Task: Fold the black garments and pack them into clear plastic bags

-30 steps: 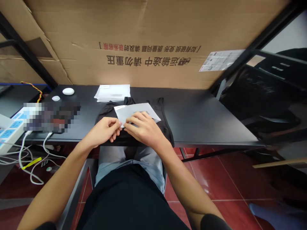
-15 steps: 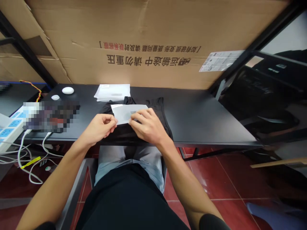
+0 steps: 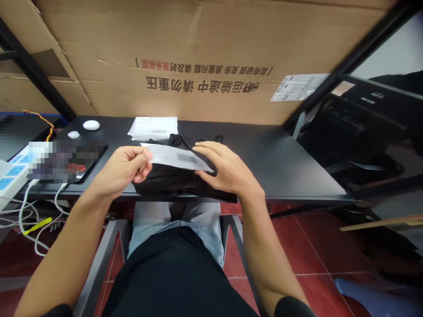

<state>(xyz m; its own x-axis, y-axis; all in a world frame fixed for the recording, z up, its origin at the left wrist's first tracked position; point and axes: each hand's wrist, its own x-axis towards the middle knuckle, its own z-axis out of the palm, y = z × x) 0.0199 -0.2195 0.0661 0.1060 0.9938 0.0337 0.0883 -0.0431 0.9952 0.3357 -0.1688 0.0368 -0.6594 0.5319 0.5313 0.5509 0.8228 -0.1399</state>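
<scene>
Left hand (image 3: 124, 169) is holding a white mailer (image 3: 175, 157) by one end, fingers pinched together on it, above a folded black garment (image 3: 165, 187) on the tabletop (image 3: 280, 171), right hand (image 3: 224, 169) hovering with fingers spread apart, further white mailers (image 3: 152, 128) lying stacked behind.
</scene>
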